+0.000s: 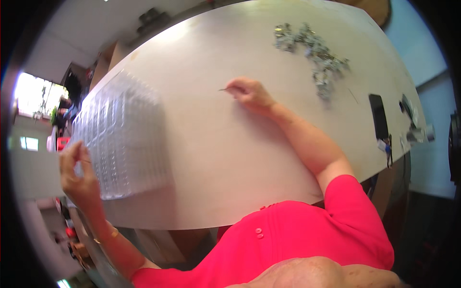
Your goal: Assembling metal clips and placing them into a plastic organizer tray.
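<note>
A stack of clear plastic trays point(132, 139) with ridged compartments stands at the left of the table. My left hand point(80, 180) is at its outer left edge, thumb and fingers curled together at the tips. What those tips hold, if anything, I cannot make out. Over the middle of the table, my right hand point(252, 96) pinches a thin, dark, pointed piece point(222, 90) that sticks out to the left. Its kind is too small to tell. Farther off to the right lies a loose heap of small silvery metal parts point(322, 60), a few of them yellowish.
The pale table point(206, 163) has a curved-looking edge. A black phone point(378, 116) lies at the right, near keys point(387, 146) and a roll of clear tape point(420, 134). A thin needle-like rod point(353, 96) lies by the heap. Cardboard boxes point(109, 60) stand beyond the left edge.
</note>
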The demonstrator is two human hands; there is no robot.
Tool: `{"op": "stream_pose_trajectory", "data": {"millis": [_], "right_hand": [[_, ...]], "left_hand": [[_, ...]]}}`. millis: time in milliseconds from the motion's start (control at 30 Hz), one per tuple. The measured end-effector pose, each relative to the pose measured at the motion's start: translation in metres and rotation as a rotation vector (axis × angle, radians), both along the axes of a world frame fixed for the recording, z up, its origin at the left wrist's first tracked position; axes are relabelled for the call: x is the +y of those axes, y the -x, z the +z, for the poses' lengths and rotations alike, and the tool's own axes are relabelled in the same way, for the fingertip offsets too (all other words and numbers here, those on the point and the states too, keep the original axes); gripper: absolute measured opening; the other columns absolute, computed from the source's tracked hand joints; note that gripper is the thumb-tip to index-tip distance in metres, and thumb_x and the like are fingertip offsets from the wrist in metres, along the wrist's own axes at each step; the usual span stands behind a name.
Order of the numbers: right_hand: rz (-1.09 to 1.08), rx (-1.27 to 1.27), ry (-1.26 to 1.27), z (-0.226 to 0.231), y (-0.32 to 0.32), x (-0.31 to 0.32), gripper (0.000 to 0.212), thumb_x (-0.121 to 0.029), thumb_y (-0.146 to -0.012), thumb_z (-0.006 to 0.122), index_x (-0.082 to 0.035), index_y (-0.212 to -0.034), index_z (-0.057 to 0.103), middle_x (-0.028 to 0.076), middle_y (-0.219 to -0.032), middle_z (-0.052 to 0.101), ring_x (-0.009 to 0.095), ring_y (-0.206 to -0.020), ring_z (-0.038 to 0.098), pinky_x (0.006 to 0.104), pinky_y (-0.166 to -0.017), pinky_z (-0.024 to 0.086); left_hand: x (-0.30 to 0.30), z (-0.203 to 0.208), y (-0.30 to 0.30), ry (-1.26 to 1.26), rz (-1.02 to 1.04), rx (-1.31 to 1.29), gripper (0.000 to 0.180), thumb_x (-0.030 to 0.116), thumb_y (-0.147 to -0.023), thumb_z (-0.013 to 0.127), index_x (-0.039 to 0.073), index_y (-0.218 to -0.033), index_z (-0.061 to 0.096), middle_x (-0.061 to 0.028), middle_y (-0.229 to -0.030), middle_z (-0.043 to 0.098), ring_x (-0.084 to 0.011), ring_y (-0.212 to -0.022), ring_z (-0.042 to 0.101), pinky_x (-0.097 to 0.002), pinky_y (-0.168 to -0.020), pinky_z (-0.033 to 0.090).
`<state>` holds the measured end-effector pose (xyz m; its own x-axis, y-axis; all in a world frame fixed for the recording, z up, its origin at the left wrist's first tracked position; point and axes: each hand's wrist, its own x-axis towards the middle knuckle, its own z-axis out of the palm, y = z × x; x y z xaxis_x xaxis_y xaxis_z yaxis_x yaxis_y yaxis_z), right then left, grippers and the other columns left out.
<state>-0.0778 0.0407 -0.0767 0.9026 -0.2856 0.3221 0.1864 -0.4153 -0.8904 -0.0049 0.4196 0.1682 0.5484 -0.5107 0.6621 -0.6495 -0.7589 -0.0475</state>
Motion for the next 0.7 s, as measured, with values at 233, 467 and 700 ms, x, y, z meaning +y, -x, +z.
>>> {"op": "stream_pose_trajectory", "data": {"millis": [233, 467, 700], "right_hand": [[0.036, -0.163, 0.234, -0.012, 0.008, 0.006, 0.006, -0.012, -0.09, 0.063, -0.009, -0.095, 0.066, 0.008, -0.091, 0.066, 0.024, -0.083, 0.064, 0.0353, -0.076, 0.052], [0.03, -0.179, 0.373, 0.015, 0.028, 0.006, 0.003, -0.01, -0.085, 0.059, -0.008, -0.086, 0.059, 0.011, -0.084, 0.059, 0.029, -0.078, 0.057, 0.0378, -0.069, 0.045], [0.166, -0.212, 0.107, -0.008, 0.014, 0.001, 0.01, -0.01, -0.08, 0.062, -0.005, -0.076, 0.054, 0.011, -0.078, 0.055, 0.03, -0.073, 0.055, 0.0409, -0.063, 0.041]], "left_hand": [[-0.194, -0.059, 0.09, -0.068, -0.667, 0.177, 0.02, -0.001, -0.08, 0.072, 0.003, -0.099, 0.068, -0.0126, -0.095, 0.066, -0.0294, -0.086, 0.064, -0.0364, -0.077, 0.051], [-0.342, -0.129, 0.113, -0.008, -0.872, 0.503, 0.01, 0.005, -0.082, 0.069, 0.002, -0.09, 0.063, -0.0112, -0.087, 0.065, -0.0278, -0.079, 0.063, -0.0364, -0.073, 0.05], [-0.425, -0.174, 0.112, -0.168, -0.84, 0.694, 0.018, 0.012, -0.082, 0.068, 0.001, -0.095, 0.061, -0.0151, -0.096, 0.064, -0.0355, -0.094, 0.061, -0.043, -0.082, 0.048]]}}
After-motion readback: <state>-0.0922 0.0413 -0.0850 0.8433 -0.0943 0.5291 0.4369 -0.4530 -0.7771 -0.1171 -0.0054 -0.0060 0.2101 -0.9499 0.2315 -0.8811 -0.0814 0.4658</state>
